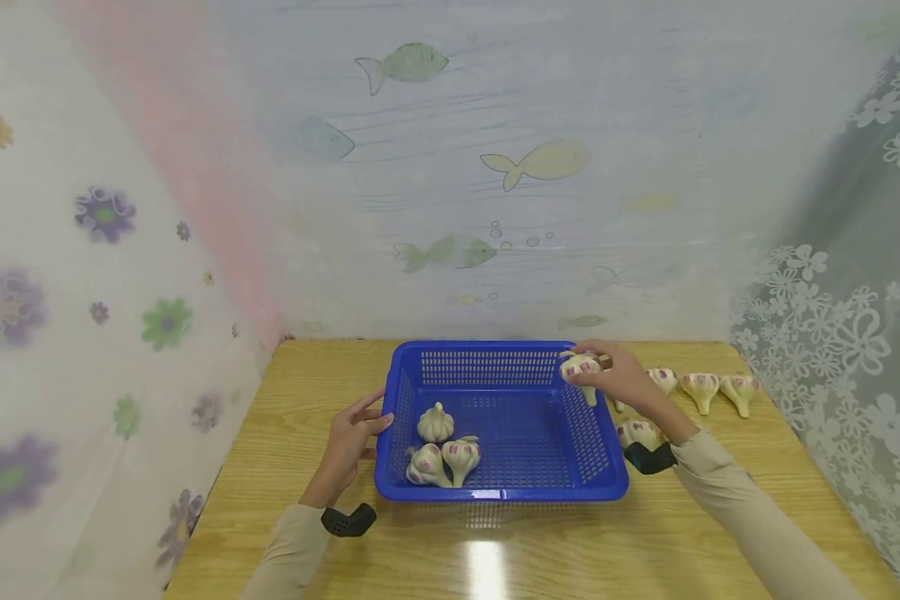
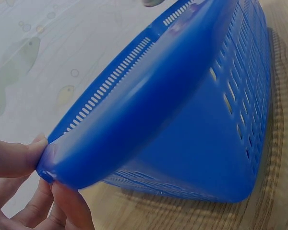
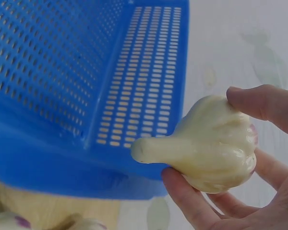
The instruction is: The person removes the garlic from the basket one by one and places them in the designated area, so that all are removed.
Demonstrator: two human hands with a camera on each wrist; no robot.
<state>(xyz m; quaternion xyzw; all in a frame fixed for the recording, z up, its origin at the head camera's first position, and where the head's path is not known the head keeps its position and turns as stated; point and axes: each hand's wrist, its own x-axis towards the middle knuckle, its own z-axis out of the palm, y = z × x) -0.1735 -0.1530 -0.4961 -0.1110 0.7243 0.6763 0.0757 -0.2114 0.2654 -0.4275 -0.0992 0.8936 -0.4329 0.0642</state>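
A blue plastic basket with slotted walls stands on the wooden table. Its left rim is pinched between the thumb and fingers of my left hand, as the left wrist view shows up close. Over the basket's right rim, my right hand holds a garlic bulb by its round body, the stem pointing toward the basket. Inside, toward the left end, lie three bulbs: a white garlic bulb behind and two purple-marked garlic bulbs in front.
Right of the basket, several garlic bulbs lie on the table, among them one at the far right and a nearer garlic bulb beside my right wrist. Patterned curtains hang behind the table and along both sides.
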